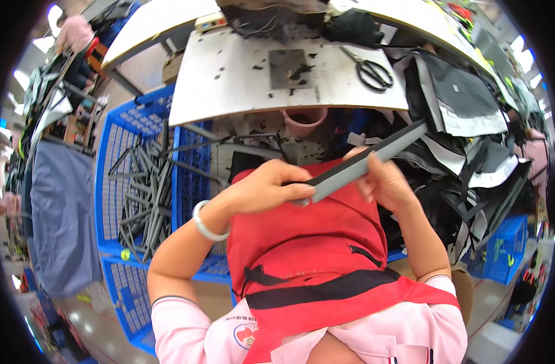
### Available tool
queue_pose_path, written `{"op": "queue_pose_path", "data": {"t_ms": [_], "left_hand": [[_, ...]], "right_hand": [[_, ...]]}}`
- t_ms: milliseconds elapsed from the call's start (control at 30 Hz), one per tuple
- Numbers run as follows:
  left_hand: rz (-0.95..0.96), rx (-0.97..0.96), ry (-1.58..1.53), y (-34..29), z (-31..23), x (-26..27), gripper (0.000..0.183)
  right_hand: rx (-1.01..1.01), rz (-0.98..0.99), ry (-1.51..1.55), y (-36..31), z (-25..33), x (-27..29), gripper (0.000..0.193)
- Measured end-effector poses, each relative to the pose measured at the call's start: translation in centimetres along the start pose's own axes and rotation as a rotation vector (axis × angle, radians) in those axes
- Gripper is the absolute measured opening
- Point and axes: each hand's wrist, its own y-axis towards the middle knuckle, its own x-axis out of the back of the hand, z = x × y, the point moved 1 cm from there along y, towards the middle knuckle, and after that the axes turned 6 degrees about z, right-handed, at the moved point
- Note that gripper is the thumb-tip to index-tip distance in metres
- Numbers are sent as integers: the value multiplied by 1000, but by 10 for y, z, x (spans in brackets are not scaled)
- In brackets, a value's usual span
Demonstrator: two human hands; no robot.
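Note:
A long grey-and-black fabric strip (401, 144) slants across the front of my red apron (307, 236). Its lower left end is pinched between the thumb and fingers of my left hand (271, 187). Further along the strip, my right hand (383, 182) grips it with the thumb on top; some of its fingers are blurred or behind the strip. The far end sticks out to the upper right, close to a heap of black and grey fabric pieces (465, 91).
Black-handled scissors (373, 75) and dark scraps lie on the white worktable (229, 91), with a dark machine (271, 18) at its back. A pink bucket (304, 121) stands below. Left, a blue crate (103, 182) holds many grey strips (147, 200). Another blue crate (509, 249) sits right.

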Motion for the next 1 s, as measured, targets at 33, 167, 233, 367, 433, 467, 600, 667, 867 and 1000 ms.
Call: {"op": "queue_pose_path", "data": {"t_ms": [33, 167, 233, 367, 433, 467, 600, 667, 867, 1000], "left_hand": [[9, 29, -26, -5, -1, 8, 20], [37, 181, -9, 5, -16, 20, 22], [77, 111, 19, 9, -33, 20, 23], [57, -52, -121, 24, -61, 29, 25], [33, 66, -179, 22, -65, 46, 26], [48, 134, -153, 23, -60, 60, 26], [-361, 81, 411, 29, -49, 87, 23], [-589, -99, 730, 41, -60, 91, 21], [-668, -100, 437, 74, -61, 139, 24], [-692, -41, 367, 87, -55, 150, 25]], "right_hand": [[-195, 121, -183, 1, -6, 5, 35], [325, 341, -1128, -9, 3, -43, 44], [720, 271, -1268, 4, 36, -69, 58], [278, 271, -1112, 50, 53, -56, 60], [37, 240, -1182, 60, 63, -46, 36], [169, 141, -1400, 65, 67, -35, 30], [288, 14, -1768, 95, 84, -19, 29], [308, -41, -1760, 120, 94, -5, 31], [401, -203, -1776, 168, 125, 3, 32], [424, -199, -1759, 183, 124, 14, 35]]}}
